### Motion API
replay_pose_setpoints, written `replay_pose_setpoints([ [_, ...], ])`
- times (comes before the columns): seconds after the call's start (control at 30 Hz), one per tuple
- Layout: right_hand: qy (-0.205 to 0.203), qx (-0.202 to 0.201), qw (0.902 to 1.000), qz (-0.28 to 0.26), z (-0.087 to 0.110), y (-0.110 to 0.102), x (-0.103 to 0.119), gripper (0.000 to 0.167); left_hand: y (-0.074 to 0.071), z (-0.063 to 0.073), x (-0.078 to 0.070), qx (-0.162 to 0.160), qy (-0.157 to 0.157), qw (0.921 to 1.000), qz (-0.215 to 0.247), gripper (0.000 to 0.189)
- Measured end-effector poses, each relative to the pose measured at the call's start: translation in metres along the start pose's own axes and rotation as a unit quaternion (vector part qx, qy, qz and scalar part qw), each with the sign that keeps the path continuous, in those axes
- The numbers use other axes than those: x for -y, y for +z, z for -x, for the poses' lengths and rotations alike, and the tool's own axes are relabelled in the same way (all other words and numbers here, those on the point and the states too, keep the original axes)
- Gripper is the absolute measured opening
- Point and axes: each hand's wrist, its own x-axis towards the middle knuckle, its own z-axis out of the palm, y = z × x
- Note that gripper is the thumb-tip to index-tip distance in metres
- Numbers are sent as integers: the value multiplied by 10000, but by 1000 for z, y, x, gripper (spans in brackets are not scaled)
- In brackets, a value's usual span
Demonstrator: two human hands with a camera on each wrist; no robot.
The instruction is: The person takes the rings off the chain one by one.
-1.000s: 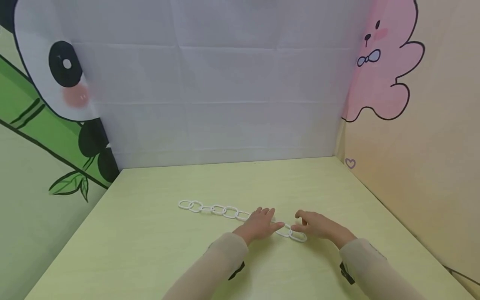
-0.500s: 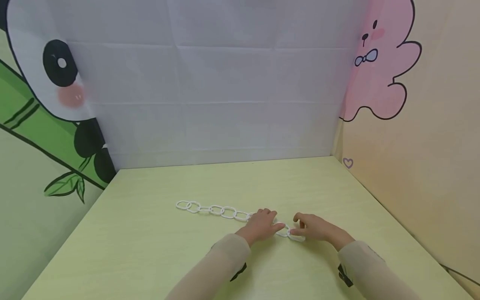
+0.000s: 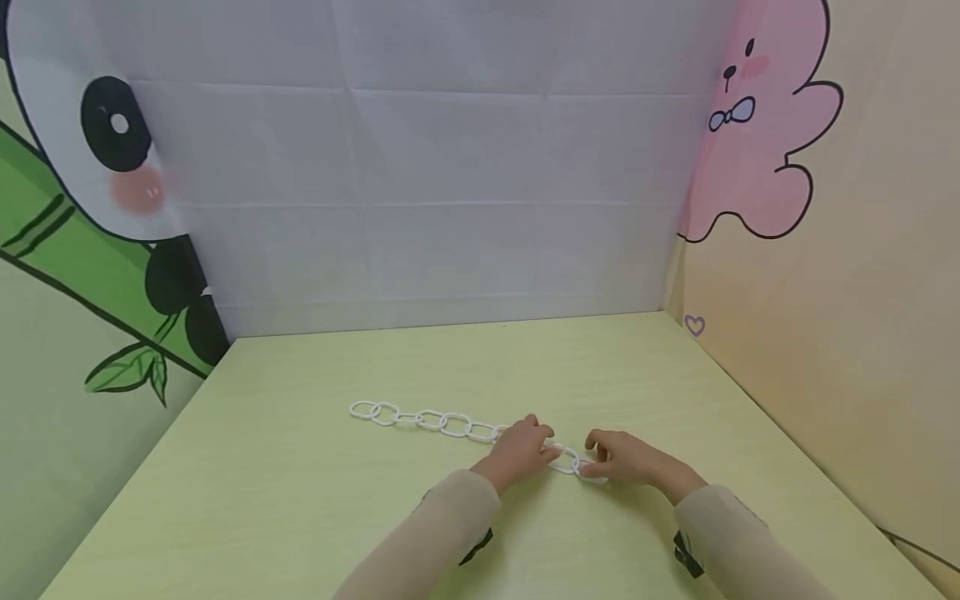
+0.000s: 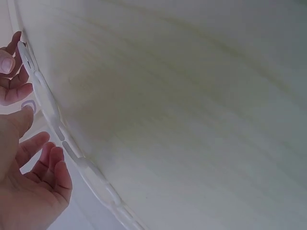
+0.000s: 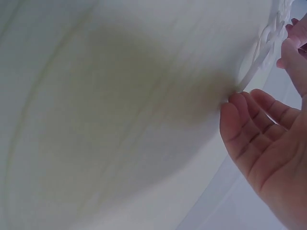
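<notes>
A white chain of oval links (image 3: 456,425) stretches diagonally over the yellow tabletop, its right end nearest the person. My left hand (image 3: 519,452) is over the chain's right half and hides some links. In the left wrist view, the fingers of my left hand (image 4: 36,177) are loosely bent beside the chain (image 4: 93,175), thumb apart from the fingers. My right hand (image 3: 628,458) is at the end link; its thumb covers part of that link, and a gap shows below the bent index finger. In the right wrist view, fingertips (image 5: 231,115) meet the chain's end.
The yellow tabletop (image 3: 315,517) reaches back to a white cloth (image 3: 450,250). A wall with a panda and bamboo drawing (image 3: 116,125) stands at left, one with a pink bear (image 3: 750,167) at right.
The right hand has edged toward the end link, with its thumb now over more of it. The left hand's thumb has drawn in slightly. The chain lies much as before; the head view shifts slightly.
</notes>
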Motion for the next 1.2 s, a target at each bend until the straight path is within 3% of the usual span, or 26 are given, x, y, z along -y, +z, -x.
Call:
replay_pose_setpoints([
  [0.13, -41, -12, 10000, 12, 0, 1, -1, 34, 3, 0, 1, -86, 160, 9998, 93, 28],
  [0.57, 1, -34, 10000, 56, 0, 4, 0, 29, 6, -2, -1, -97, 259, 9996, 21, 18],
  [0.87, 99, -112, 9997, 173, -2, 7, -2, 29, 3, -1, -3, 5, -3, 9999, 105, 16],
  [1.2, 267, -93, 9994, 189, -1, 8, -2, 32, 6, -1, -2, -79, -41, 9993, 370, 15],
])
